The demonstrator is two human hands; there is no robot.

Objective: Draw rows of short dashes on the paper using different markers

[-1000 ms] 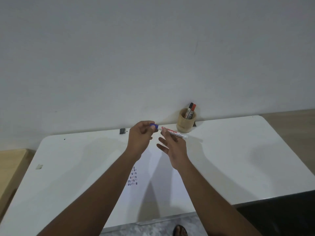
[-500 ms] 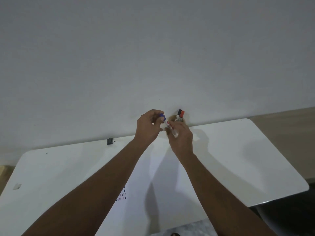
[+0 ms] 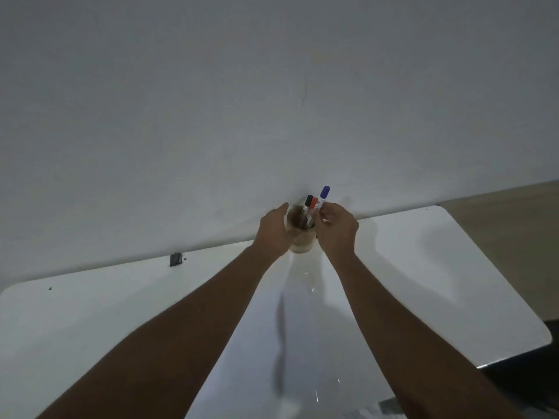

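Left hand [image 3: 273,229] cups wooden holder [image 3: 301,241] | right hand [image 3: 337,226] pinches blue-capped marker [image 3: 323,196] | white table [image 3: 423,267], grey wall [image 3: 272,86]

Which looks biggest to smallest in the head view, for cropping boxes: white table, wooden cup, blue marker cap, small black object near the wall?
1. White table
2. Wooden cup, partly hidden by the hands
3. Small black object
4. Blue marker cap

The last two look close in size; treat their order as unsure.

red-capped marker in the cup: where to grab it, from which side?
Pinch the red-capped marker at its cap end, coming down from above. It stands nearly upright in the wooden cup, so only the top shows. The black-capped marker crowds its left, and the right hand holds the blue-capped marker beside it.
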